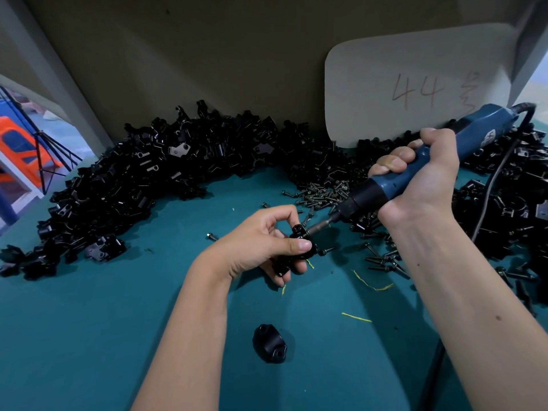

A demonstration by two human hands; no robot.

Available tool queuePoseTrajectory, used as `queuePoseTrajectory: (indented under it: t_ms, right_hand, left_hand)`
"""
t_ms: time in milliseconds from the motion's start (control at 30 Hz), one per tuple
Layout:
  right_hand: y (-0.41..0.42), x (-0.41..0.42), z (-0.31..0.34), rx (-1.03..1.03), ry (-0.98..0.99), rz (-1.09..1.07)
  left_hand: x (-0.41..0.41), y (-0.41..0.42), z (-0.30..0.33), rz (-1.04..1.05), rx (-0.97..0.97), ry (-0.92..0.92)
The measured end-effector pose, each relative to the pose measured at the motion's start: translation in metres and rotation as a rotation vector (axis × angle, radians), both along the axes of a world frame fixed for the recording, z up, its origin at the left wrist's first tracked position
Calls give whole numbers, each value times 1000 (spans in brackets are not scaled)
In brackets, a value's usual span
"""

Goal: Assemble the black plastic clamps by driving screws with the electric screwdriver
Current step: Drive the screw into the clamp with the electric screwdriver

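The left hand (261, 241) pinches a black clamp (299, 247) above the counter (89, 336); the right hand's (421, 173) grip wraps the screwdriver (385, 185), its bit meeting the clamp's top.

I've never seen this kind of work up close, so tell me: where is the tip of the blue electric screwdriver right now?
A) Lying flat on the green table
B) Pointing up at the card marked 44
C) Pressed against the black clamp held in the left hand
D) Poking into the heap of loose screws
C: the right hand grips the blue electric screwdriver, whose bit meets the black clamp pinched in the left hand.
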State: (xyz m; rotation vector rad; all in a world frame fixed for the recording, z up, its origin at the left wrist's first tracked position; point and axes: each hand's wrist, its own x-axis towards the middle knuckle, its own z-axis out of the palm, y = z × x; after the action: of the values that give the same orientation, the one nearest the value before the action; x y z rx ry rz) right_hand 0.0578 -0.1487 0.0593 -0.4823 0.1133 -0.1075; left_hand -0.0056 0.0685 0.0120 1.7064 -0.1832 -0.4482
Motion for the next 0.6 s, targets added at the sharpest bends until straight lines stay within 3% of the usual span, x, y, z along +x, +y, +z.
queuePoseTrajectory:
  t_ms: [600]
  right_hand:
    - [3, 2, -6, 56, 25, 5]
  left_hand:
    - [4, -2, -4, 25, 1, 24]
